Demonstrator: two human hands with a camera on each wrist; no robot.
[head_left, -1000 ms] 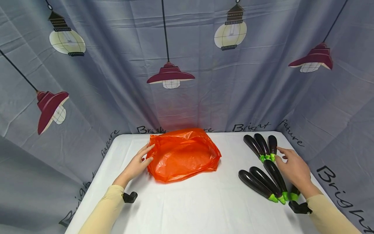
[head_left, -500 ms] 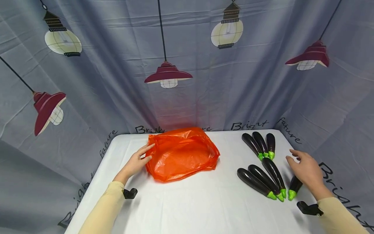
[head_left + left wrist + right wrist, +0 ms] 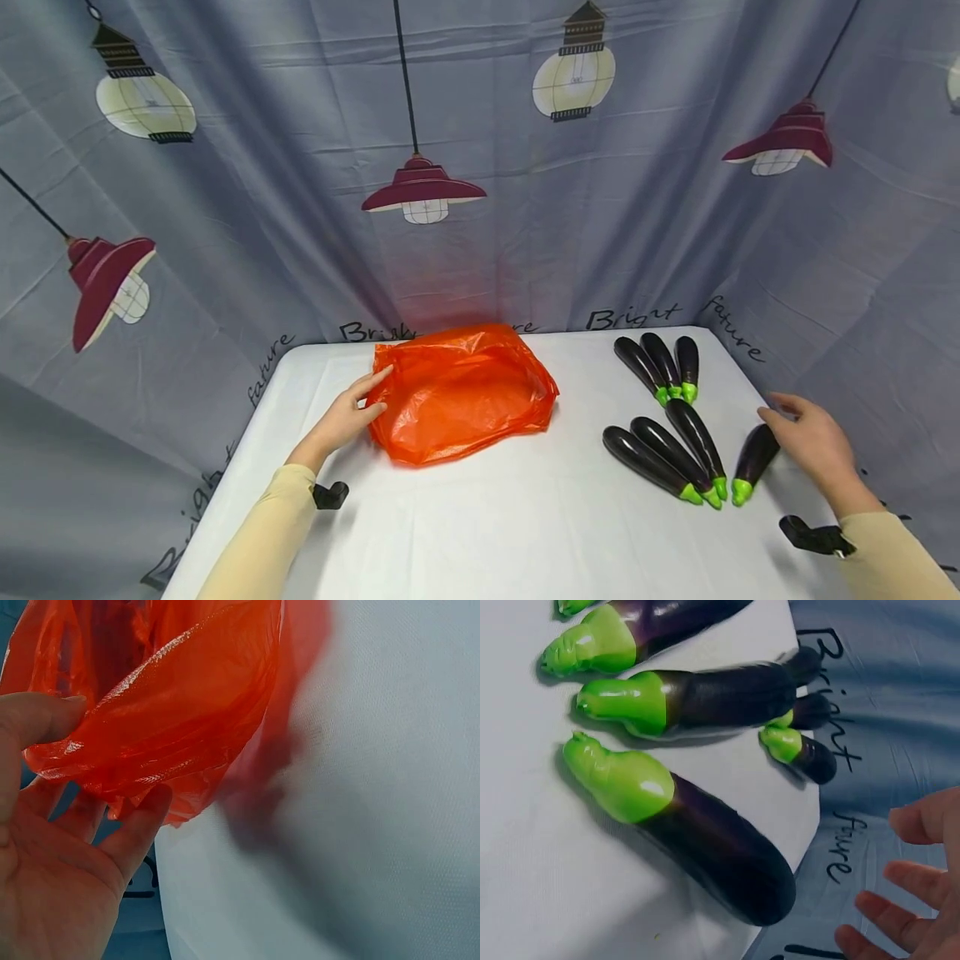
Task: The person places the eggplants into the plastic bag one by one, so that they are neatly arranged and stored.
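On my left, a printed red lamp (image 3: 111, 287) is showing on the grey-blue curtain (image 3: 300, 208). Below it, a cream sleeve (image 3: 258, 533) is running up to my left grip (image 3: 341, 421), with a small black device (image 3: 330, 496) sitting at the wrist. I am grasping the left edge of an orange plastic bag (image 3: 465, 400) there, my thumb pressing one side of the film and my fingers lying behind it. The bag is spreading, crinkled and thin enough to let light through, across the far middle of the white surface (image 3: 487, 533).

Right of the bag, seven dark eggplants with green stem ends are lying on the surface. Three far eggplants (image 3: 658, 365) are resting in a cluster, green ends pointing towards me. Nearer, three fanned eggplants (image 3: 675, 457) are lying side by side, the rightmost reaching up just below the far stems. Further right, a single eggplant (image 3: 756, 454) is slanting apart from the fan.

Just beyond its dark end, my right grip (image 3: 813, 442) is hovering released, fingers loosely bent and holding nothing. Another cream sleeve (image 3: 892, 542) is covering that forearm.
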